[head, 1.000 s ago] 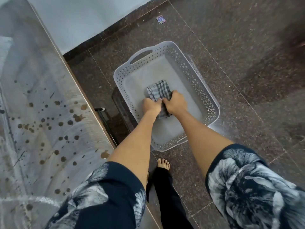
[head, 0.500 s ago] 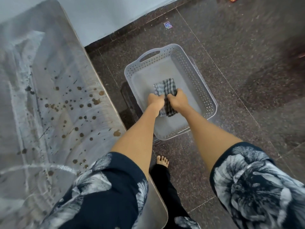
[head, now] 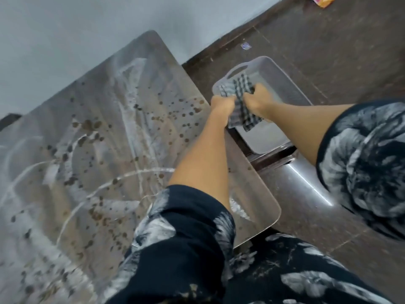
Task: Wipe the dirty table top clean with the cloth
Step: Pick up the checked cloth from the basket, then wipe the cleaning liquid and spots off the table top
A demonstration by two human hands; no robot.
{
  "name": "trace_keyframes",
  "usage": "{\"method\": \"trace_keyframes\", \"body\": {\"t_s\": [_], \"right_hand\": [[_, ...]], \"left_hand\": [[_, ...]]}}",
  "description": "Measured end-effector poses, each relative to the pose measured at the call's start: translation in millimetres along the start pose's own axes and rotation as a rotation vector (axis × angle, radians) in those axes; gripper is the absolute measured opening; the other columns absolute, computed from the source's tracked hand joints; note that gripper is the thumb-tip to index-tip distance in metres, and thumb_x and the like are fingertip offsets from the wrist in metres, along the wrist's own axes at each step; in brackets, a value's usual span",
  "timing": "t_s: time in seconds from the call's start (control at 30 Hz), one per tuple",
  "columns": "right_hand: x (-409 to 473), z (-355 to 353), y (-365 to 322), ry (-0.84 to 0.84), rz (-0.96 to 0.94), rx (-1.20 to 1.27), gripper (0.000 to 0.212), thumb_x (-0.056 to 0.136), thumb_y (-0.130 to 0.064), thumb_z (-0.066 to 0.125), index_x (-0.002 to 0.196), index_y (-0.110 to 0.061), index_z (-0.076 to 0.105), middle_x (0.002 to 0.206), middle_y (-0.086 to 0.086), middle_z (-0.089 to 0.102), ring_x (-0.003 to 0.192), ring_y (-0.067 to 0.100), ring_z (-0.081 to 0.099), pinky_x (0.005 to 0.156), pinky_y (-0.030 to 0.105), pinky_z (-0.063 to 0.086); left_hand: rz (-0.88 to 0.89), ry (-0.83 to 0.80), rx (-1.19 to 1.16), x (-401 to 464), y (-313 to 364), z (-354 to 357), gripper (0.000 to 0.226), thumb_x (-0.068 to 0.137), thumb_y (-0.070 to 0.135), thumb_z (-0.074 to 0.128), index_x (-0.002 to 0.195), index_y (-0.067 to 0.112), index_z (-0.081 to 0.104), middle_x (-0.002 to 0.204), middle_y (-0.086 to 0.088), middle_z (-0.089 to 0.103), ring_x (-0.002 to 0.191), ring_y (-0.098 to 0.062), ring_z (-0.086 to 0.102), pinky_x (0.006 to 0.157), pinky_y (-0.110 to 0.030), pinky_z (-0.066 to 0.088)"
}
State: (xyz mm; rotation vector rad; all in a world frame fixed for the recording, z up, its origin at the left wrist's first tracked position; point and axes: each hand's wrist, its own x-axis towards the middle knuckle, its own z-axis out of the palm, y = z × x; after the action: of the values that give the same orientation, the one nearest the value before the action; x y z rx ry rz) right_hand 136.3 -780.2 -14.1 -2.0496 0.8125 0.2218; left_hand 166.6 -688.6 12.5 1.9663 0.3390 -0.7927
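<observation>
Cloth lifted above basket, beside table.

Dim even light, motion blur, wide-angle distortion

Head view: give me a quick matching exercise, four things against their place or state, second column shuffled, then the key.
Things:
1. black-and-white checked cloth
2. grey perforated plastic basket
3. grey metal table top
4. orange wrapper

Place or state:
A. spattered with brown spots and white streaks
B. on the dark floor by the wall, at the frame's top edge
C. gripped by both hands, left hand and right hand
D. on the floor beside the table, below the cloth

Pairs: 1-C, 2-D, 3-A, 4-B
</observation>
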Motion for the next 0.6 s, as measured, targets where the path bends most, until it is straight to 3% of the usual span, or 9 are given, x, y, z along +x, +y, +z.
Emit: {"method": "trace_keyframes", "body": {"t_s": [0.07, 0.1, 0.17, 0.2, 0.3, 0.4, 0.47, 0.53, 0.6], "right_hand": [[-17, 17, -11, -0.022, -0.011, -0.025, 0.042, 0.095, -0.025, 0.041, 0.129, -0.001, 0.041, 0.131, 0.021, 0.048, 0.116, 0.034, 0.047, 0.093, 0.039, 0.038], [-26, 27, -19, -0.038, -0.020, -0.039, 0.044, 0.095, -0.025, 0.041, 0.132, -0.001, 0.039, 0.134, 0.020, 0.046, 0.120, 0.036, 0.045, 0.097, 0.041, 0.037], [-47, 49, -37, -0.056, -0.053, -0.078, 0.049, 0.095, -0.025, 0.039, 0.138, -0.001, 0.034, 0.139, 0.019, 0.042, 0.125, 0.037, 0.042, 0.102, 0.041, 0.035], [-60, 61, -47, -0.066, -0.080, -0.094, 0.050, 0.096, -0.025, 0.039, 0.140, -0.002, 0.032, 0.142, 0.019, 0.040, 0.127, 0.036, 0.040, 0.102, 0.040, 0.034], [-96, 104, -77, -0.050, -0.164, -0.125, 0.052, 0.097, -0.027, 0.038, 0.143, -0.005, 0.026, 0.145, 0.017, 0.037, 0.129, 0.036, 0.039, 0.103, 0.040, 0.034], [-141, 157, -112, -0.052, -0.241, -0.093, 0.053, 0.097, -0.029, 0.037, 0.143, -0.006, 0.025, 0.145, 0.016, 0.035, 0.129, 0.035, 0.037, 0.103, 0.041, 0.034], [-167, 194, -137, -0.089, -0.301, -0.032, 0.047, 0.095, -0.029, 0.037, 0.136, -0.006, 0.035, 0.137, 0.016, 0.044, 0.121, 0.034, 0.044, 0.094, 0.038, 0.038], [-199, 238, -159, -0.172, -0.353, 0.031, 0.037, 0.090, -0.034, 0.038, 0.114, -0.007, 0.047, 0.110, 0.012, 0.054, 0.104, 0.030, 0.049, 0.080, 0.032, 0.041], [-231, 280, -176, -0.262, -0.396, 0.034, 0.026, 0.076, -0.045, 0.037, 0.087, -0.021, 0.043, 0.093, 0.006, 0.042, 0.091, 0.022, 0.041, 0.073, 0.031, 0.036]], "left_hand": [[-0.008, 0.011, -0.018, -18, -14, -24, 0.051, 0.096, 0.021, 0.048, 0.137, -0.002, 0.028, 0.138, -0.014, 0.043, 0.112, -0.028, 0.049, 0.078, -0.031, 0.037], [-0.010, 0.007, -0.033, -27, -22, -38, 0.051, 0.096, 0.021, 0.047, 0.138, -0.002, 0.027, 0.139, -0.014, 0.041, 0.110, -0.029, 0.050, 0.079, -0.031, 0.036], [-0.016, 0.019, -0.085, -41, -39, -67, 0.049, 0.097, 0.022, 0.045, 0.137, -0.002, 0.029, 0.138, -0.015, 0.042, 0.086, -0.026, 0.052, 0.077, -0.030, 0.034], [-0.016, 0.038, -0.115, -47, -49, -83, 0.050, 0.097, 0.022, 0.046, 0.137, -0.002, 0.029, 0.138, -0.016, 0.042, 0.086, -0.027, 0.052, 0.078, -0.031, 0.036], [-0.006, 0.120, -0.202, -61, -82, -134, 0.053, 0.095, 0.024, 0.049, 0.137, -0.001, 0.030, 0.139, -0.016, 0.042, 0.118, -0.033, 0.048, 0.093, -0.036, 0.041], [0.026, 0.218, -0.288, -78, -121, -196, 0.050, 0.094, 0.024, 0.049, 0.135, 0.000, 0.034, 0.133, -0.015, 0.048, 0.116, -0.033, 0.050, 0.096, -0.039, 0.044], [0.038, 0.285, -0.348, -92, -146, -238, 0.051, 0.094, 0.025, 0.049, 0.135, 0.000, 0.033, 0.131, -0.016, 0.049, 0.114, -0.034, 0.052, 0.096, -0.042, 0.045], [0.042, 0.368, -0.388, -107, -178, -285, 0.052, 0.093, 0.026, 0.050, 0.134, 0.000, 0.032, 0.130, -0.017, 0.049, 0.112, -0.035, 0.053, 0.095, -0.046, 0.046], [0.033, 0.440, -0.419, -123, -215, -329, 0.052, 0.092, 0.025, 0.052, 0.134, 0.001, 0.032, 0.131, -0.018, 0.049, 0.112, -0.035, 0.053, 0.095, -0.047, 0.047]]}}
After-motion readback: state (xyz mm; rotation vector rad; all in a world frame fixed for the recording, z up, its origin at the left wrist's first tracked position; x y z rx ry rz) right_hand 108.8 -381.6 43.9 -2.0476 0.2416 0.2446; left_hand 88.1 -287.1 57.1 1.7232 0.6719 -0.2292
